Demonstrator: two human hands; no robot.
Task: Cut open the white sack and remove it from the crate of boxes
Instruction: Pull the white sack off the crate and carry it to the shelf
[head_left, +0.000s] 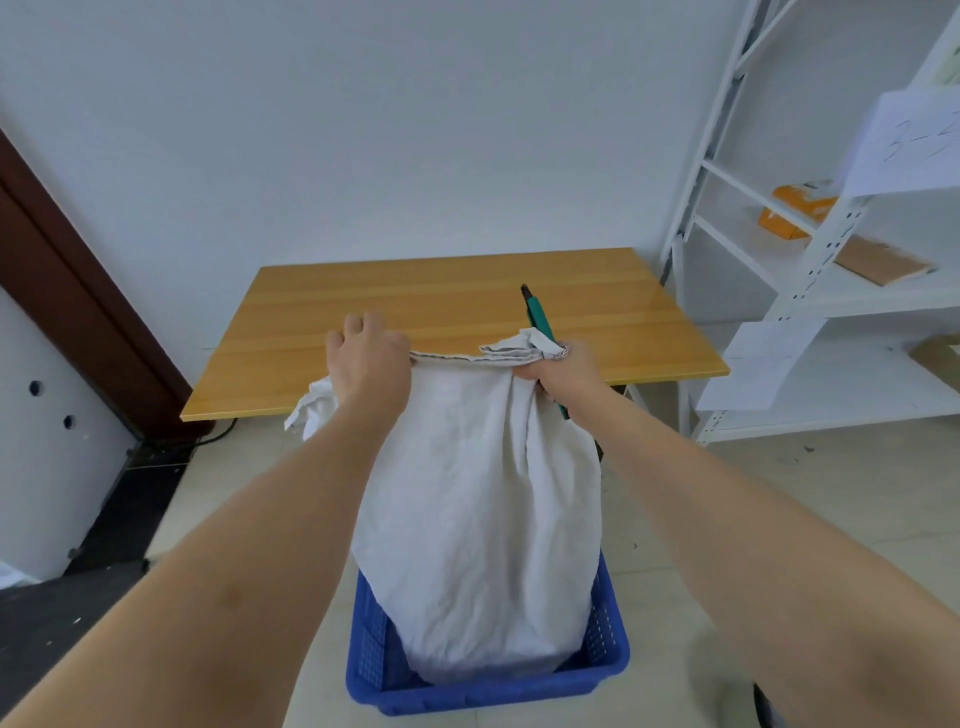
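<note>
A white sack (478, 519) is standing in a blue crate (608, 660) at the bottom centre of the frame, filling it almost from wall to wall and rising well above its rim. Whatever the sack is holding is hidden by the cloth, and no boxes are showing. The crate is sitting on the pale tiled floor (727, 493), just in front of a wooden counter (415, 301) that is filling the middle of the frame.

Both hands are gripping the top edge of the sack, stretching it taut between them. The left hand (371, 358), left of centre, is curling its fingers over the hem, with a loose corner of cloth hanging below the wrist. The right hand (563, 369), right of centre, is clenching a bunched corner of the sack together with a green-handled knife (537, 319); the knife's dark tip is pointing up and away over the counter, and its lower end is sticking out beneath the fist.

A white shelf rack (810, 270) is standing at the right of the frame, carrying an orange packet (789, 208), a flat brown board (878, 262) and sheets of paper (909, 140) hanging from its edges. A dark brown door frame (78, 291) is running down the left side of the frame.
</note>
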